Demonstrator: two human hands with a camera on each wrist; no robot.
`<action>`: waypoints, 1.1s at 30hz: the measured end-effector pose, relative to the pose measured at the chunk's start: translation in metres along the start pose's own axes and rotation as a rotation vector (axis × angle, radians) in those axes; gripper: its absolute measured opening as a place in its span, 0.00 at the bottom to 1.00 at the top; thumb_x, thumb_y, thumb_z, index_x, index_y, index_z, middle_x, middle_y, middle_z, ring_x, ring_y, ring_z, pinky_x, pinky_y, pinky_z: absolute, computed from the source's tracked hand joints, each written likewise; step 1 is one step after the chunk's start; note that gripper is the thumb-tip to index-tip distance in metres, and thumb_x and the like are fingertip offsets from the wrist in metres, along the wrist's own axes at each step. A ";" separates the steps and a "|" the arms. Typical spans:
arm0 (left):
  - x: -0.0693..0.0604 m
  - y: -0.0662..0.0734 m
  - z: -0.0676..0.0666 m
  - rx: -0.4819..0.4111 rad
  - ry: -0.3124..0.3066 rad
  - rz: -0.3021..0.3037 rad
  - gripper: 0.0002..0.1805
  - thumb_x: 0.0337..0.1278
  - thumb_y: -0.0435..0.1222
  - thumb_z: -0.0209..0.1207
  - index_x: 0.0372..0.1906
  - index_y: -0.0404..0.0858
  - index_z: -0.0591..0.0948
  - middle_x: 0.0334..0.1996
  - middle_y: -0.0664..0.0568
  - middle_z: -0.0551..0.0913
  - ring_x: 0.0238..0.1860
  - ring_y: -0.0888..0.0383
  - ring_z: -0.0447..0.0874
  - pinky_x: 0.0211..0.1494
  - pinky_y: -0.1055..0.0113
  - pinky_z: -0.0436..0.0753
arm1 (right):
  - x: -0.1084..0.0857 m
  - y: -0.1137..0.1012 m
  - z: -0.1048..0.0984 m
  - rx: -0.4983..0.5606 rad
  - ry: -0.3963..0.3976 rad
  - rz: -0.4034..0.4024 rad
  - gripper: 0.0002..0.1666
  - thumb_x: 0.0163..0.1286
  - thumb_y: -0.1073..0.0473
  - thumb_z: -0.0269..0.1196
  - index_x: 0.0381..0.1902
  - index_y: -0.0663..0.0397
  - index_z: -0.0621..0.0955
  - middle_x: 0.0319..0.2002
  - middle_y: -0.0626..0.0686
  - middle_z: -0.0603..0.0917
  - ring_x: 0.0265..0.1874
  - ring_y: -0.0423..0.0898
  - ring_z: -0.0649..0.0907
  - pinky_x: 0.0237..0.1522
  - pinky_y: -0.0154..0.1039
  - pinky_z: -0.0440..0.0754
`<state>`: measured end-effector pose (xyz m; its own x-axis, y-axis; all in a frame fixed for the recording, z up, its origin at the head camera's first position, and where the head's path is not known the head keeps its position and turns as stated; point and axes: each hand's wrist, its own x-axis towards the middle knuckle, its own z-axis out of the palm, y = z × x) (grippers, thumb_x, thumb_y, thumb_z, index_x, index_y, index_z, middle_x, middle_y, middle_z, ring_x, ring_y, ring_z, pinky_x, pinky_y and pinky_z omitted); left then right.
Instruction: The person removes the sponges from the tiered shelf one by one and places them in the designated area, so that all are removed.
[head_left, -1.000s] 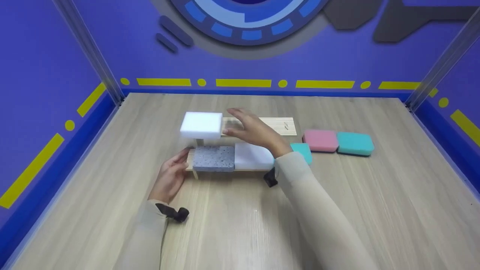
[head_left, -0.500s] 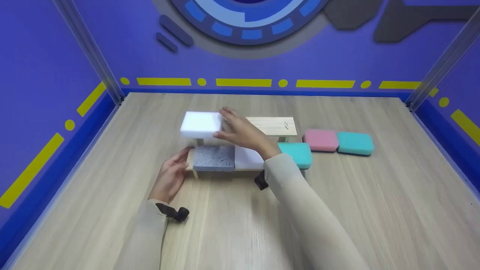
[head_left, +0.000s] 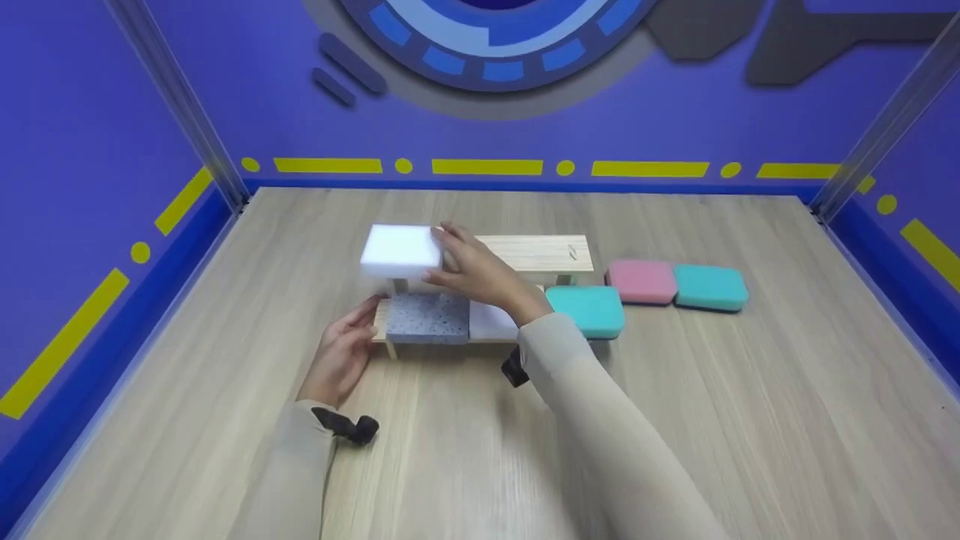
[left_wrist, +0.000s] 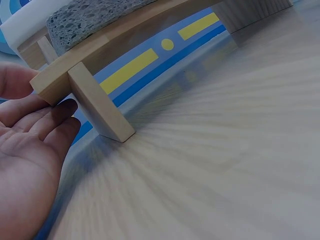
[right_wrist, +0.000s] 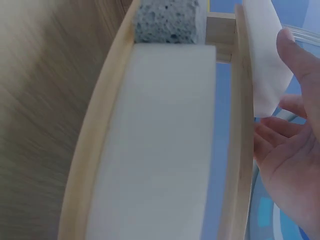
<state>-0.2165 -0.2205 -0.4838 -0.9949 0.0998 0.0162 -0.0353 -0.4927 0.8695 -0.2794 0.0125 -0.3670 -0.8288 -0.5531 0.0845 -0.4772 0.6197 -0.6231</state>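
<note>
My left hand [head_left: 341,352] pinches the left end of a low two-tier wooden rack [left_wrist: 100,50], thumb above the board and fingers beneath. My right hand [head_left: 480,274] grips the right end of a white sponge [head_left: 401,251], which lies on the left of the rear, higher board [head_left: 536,253]. In the right wrist view one fingertip [right_wrist: 286,37] overlaps this sponge's face, and other fingers are partly hidden by the board. Along the front board sit a speckled grey sponge [head_left: 427,319], another white sponge [right_wrist: 155,135] and a teal sponge [head_left: 589,311].
On the table right of the rack lie a pink sponge [head_left: 641,281] and a second teal sponge [head_left: 710,287], side by side. The wood-grain table [head_left: 787,390] is bounded by blue printed walls [head_left: 480,135] at the back and sides.
My right hand has moved left along the rear board, from beside the white sponge onto its right end. My left hand and the sponges have not visibly moved.
</note>
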 end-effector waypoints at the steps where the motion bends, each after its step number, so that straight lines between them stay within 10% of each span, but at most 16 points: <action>1: 0.000 0.000 0.000 -0.002 0.000 0.003 0.35 0.53 0.15 0.38 0.70 0.20 0.49 0.75 0.33 0.46 0.76 0.44 0.44 0.78 0.59 0.49 | 0.000 0.000 0.000 -0.004 0.006 -0.007 0.45 0.66 0.44 0.61 0.75 0.53 0.57 0.76 0.58 0.53 0.74 0.56 0.58 0.76 0.48 0.56; 33: -0.001 0.000 0.001 -0.002 0.016 -0.015 0.35 0.56 0.16 0.39 0.71 0.21 0.49 0.75 0.34 0.46 0.77 0.46 0.43 0.79 0.59 0.47 | -0.009 -0.001 -0.003 -0.050 0.094 -0.058 0.41 0.63 0.45 0.65 0.70 0.54 0.68 0.68 0.57 0.68 0.63 0.52 0.73 0.69 0.45 0.70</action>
<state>-0.2156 -0.2194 -0.4830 -0.9957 0.0930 -0.0044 -0.0499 -0.4928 0.8687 -0.2726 0.0187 -0.3650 -0.8219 -0.5358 0.1937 -0.5375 0.6165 -0.5754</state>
